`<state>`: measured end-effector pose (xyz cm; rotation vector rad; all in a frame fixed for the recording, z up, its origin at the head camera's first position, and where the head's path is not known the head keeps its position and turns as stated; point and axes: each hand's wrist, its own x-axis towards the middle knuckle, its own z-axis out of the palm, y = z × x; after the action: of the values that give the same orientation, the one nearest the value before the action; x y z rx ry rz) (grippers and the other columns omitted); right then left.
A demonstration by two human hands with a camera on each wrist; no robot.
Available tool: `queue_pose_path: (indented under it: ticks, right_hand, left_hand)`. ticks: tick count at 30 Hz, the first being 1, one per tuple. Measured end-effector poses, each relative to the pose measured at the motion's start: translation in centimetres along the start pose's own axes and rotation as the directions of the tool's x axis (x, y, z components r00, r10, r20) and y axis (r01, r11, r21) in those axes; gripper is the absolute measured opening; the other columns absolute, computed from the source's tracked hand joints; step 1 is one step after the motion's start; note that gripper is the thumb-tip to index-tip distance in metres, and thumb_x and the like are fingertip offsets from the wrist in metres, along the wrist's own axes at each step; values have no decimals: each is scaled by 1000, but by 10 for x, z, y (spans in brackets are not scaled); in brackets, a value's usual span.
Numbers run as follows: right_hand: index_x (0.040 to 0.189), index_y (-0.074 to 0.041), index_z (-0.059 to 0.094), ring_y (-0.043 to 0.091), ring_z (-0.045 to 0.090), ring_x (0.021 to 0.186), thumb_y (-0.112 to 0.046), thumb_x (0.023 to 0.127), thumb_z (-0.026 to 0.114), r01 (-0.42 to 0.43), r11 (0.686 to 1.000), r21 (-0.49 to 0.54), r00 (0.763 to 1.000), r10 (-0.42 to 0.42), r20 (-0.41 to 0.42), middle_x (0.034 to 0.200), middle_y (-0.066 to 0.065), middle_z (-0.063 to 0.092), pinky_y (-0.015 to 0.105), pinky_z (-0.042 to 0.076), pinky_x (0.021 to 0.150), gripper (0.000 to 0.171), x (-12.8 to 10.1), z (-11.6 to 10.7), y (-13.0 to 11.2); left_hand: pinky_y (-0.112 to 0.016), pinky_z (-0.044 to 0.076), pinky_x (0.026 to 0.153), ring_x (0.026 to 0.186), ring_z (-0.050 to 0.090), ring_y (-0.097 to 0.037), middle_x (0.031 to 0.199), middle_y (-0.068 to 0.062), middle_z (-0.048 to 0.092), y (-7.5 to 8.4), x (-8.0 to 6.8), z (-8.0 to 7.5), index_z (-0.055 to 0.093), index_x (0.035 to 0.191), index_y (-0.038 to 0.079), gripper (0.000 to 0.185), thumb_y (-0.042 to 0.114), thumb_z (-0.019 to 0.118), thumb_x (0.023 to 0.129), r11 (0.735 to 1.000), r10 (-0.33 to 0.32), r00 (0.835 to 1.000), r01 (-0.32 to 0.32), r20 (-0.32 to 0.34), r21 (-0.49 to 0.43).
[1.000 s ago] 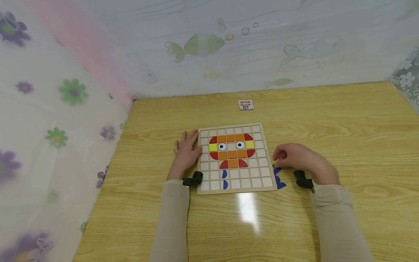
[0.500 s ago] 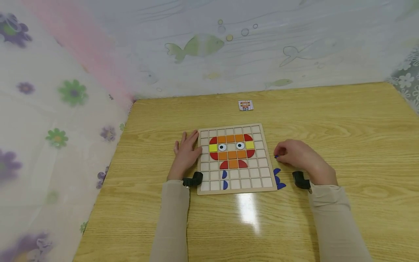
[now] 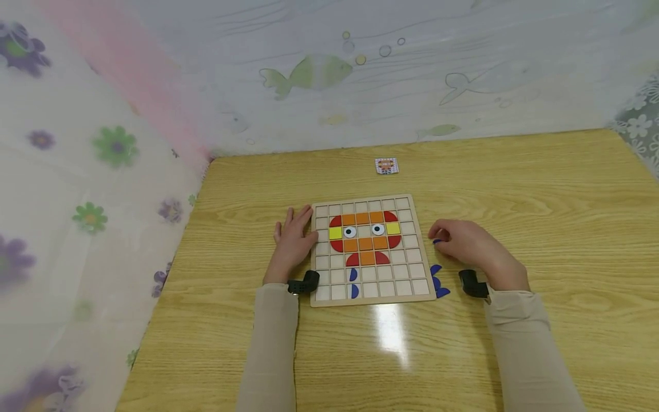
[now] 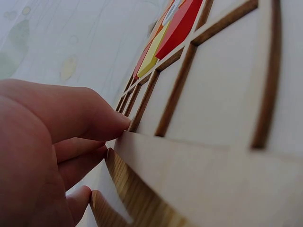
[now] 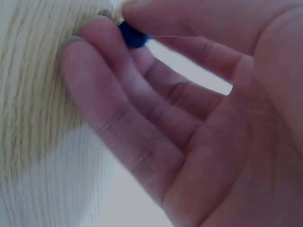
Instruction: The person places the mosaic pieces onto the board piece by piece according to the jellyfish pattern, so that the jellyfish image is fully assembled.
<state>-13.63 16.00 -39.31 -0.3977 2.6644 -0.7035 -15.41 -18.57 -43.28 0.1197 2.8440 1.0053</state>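
Right hand (image 3: 471,243): blue piece (image 5: 132,35) was pinched, probably loosely | left hand (image 3: 294,240): board (image 3: 419,260) was pressed, fingers flat | risk: piece could be dropped.

Your right hand (image 3: 465,243) has open table (image 3: 540,189) right and far; the board (image 3: 372,300) and 2 blue pieces (image 3: 439,280) block left.

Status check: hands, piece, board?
Left hand flat against grid board edge. Right hand pinches blue piece beside board. Spare blue pieces on table; path clear.
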Motion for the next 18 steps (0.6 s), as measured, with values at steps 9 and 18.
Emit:
queue_pose_path:
  ticks: [9, 18]
  right_hand:
    - [95, -9, 62, 20, 50, 77, -15, 85, 58, 37, 999, 9, 998, -36, -57, 85, 3, 58, 37, 40, 70, 12, 1, -1, -6]
    - [92, -12, 62, 18, 51, 77, -19, 84, 61, 58, 997, 51, 997, -55, -54, 83, 1, 60, 34, 42, 72, 11, 4, 6, -23]
  left_hand:
    - [-48, -9, 100, 135, -2, -20, 145, 7, 23, -1, 1, 0, 31, 140, 17, 56, 23, 48, 87, 1000, -5, 1000, 4, 1, 9]
    - [-48, -8, 100, 135, -1, -22, 145, 6, 24, 0, 0, 0, 32, 140, 16, 56, 23, 48, 87, 1000, -3, 1000, 3, -6, 1]
